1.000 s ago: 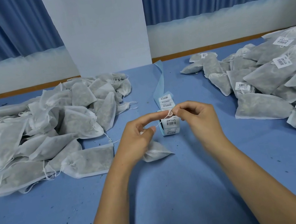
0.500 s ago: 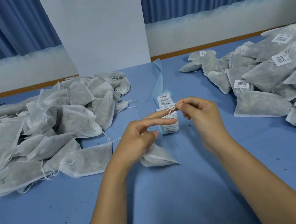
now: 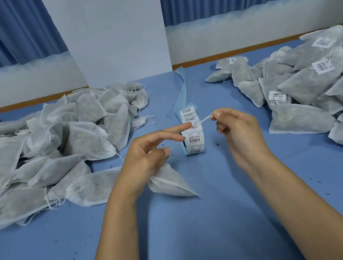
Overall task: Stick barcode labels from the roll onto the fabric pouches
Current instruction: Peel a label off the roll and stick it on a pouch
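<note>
1. We see the left hand gripping one fabric pouch under the palm, lower fingers curled round its gathered neck; the forefinger and middle finger stick straight out toward the label roll, thumb apart from them.
2. The right hand pinches the pouch's white drawstring between thumb and forefinger, the other fingers loosely curled; the string runs toward the left forefinger's tip, though we cannot tell whether it loops round it.
3. We judge the string is being pulled so the neck closes, or gets out of the way, before a label goes on; the pouch in hand shows no label on its visible face.
4. The roll stands on edge just beyond the hands, labels facing us, so the next one peels easily; its spent blue backing strip trails away behind it.
5. The unlabelled heap lies at the left and the labelled heap at the right of the blue table; we take this as a left-to-right flow, with the pouch in hand between them.
</note>
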### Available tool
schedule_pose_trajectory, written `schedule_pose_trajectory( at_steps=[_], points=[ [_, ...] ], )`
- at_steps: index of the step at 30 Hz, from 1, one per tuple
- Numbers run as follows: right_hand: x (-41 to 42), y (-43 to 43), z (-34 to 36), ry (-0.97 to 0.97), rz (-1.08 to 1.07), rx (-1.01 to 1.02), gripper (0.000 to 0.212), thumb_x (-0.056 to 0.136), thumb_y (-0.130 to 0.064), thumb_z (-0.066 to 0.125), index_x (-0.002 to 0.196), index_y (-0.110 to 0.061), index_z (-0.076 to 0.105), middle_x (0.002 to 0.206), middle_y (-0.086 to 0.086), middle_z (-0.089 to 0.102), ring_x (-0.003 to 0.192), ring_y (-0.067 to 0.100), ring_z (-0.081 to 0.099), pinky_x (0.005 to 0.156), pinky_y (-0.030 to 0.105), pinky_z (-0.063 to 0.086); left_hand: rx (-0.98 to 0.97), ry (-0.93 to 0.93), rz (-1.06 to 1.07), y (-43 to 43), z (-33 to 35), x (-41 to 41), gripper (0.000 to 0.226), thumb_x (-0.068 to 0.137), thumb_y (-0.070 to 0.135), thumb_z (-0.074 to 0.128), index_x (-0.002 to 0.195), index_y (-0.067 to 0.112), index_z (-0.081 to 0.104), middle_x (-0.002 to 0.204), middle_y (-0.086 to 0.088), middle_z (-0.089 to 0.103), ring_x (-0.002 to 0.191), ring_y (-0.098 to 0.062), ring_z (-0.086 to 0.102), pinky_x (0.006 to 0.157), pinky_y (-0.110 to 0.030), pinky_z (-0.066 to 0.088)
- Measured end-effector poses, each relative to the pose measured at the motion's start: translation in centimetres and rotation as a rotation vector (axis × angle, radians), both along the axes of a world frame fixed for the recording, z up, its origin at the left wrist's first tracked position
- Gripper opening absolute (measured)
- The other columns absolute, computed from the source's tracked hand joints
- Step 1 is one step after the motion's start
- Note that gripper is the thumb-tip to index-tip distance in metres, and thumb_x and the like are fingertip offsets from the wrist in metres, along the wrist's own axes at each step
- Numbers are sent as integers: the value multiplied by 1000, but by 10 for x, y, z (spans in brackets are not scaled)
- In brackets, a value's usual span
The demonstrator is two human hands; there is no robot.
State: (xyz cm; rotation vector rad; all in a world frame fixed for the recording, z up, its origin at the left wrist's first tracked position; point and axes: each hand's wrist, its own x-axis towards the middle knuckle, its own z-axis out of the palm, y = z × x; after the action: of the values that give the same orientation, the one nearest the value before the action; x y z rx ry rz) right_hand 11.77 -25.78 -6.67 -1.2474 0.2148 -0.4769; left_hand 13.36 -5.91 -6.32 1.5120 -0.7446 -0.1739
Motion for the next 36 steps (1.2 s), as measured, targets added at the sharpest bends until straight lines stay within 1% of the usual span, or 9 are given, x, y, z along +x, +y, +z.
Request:
schedule_pose_trajectory(
  at_steps=[3, 6, 11, 15, 20, 26, 30, 33, 36],
  points=[
    [1, 0, -1, -19, 0, 22, 27, 89, -1, 55, 69, -14, 68, 69, 0, 58, 61, 13, 40, 72, 29, 33, 2, -16, 135, 4, -3, 6, 37, 83, 2, 53, 97, 29, 74, 125, 8, 66, 44, -7, 28, 46, -12, 31],
    [2, -4, 1, -68, 24, 61, 24, 91, -3, 54, 74, -13, 67, 68, -5, 62, 58, 10, 43, 68, 25, 36, 88, 22, 157, 11, -5, 11, 33, 85, 14, 66, 113, 30, 68, 118, 9, 69, 68, -6, 58, 64, -12, 46],
    [-1, -4, 3, -116, 49, 122, 26, 93, -2, 52, 74, -13, 68, 70, -6, 61, 60, 11, 43, 69, 24, 37, 237, 120, 419, 9, -13, 17, 14, 89, 12, 67, 86, 25, 69, 87, 11, 73, 85, -6, 66, 77, -17, 48],
    [-8, 8, 7, -71, 111, -9, 21, 91, -6, 57, 74, -12, 68, 66, 1, 56, 59, 9, 45, 67, 17, 40, -95, 245, 503, 1, -9, 21, 27, 98, 5, 39, 97, 14, 64, 97, 2, 75, 99, -15, 69, 82, -28, 54],
    [-18, 35, 4, -45, 263, -244, 17, 88, -2, 61, 74, -9, 65, 61, -9, 59, 59, 4, 51, 62, 9, 41, -573, 367, 247, -4, -5, 17, 41, 83, 5, 27, 113, 2, 55, 117, -18, 69, 113, -31, 64, 95, -38, 53],
    [-26, 52, 3, -41, 468, -353, 17, 88, 0, 61, 76, -11, 63, 106, 7, 64, 84, 2, 60, 81, 11, 44, -816, 320, 152, -1, -5, 18, 49, 84, 6, 23, 125, 1, 51, 123, -21, 64, 122, -35, 58, 103, -42, 47],
    [-27, 56, -1, 59, 580, -313, 16, 92, -5, 56, 79, -12, 61, 120, 2, 63, 102, 12, 63, 96, 27, 48, -952, 308, 130, 0, -3, 19, 55, 75, 6, 28, 123, 3, 56, 120, -20, 67, 121, -33, 59, 96, -37, 51],
    [-29, 58, -2, 82, 718, -113, 17, 95, -3, 51, 81, -7, 58, 108, 8, 64, 97, 21, 62, 84, 34, 56, -1056, 327, 90, 1, -1, 18, 60, 70, 9, 29, 115, 6, 68, 122, -20, 66, 124, -34, 56, 100, -40, 47],
    [-31, 61, -2, 52, 759, 11, 15, 94, 1, 50, 82, -1, 59, 90, 12, 60, 84, 20, 61, 76, 28, 56, -1006, 324, 109, 2, -2, 20, 54, 81, 9, 25, 128, 6, 53, 126, -15, 64, 127, -31, 55, 104, -41, 46]
  ],
)
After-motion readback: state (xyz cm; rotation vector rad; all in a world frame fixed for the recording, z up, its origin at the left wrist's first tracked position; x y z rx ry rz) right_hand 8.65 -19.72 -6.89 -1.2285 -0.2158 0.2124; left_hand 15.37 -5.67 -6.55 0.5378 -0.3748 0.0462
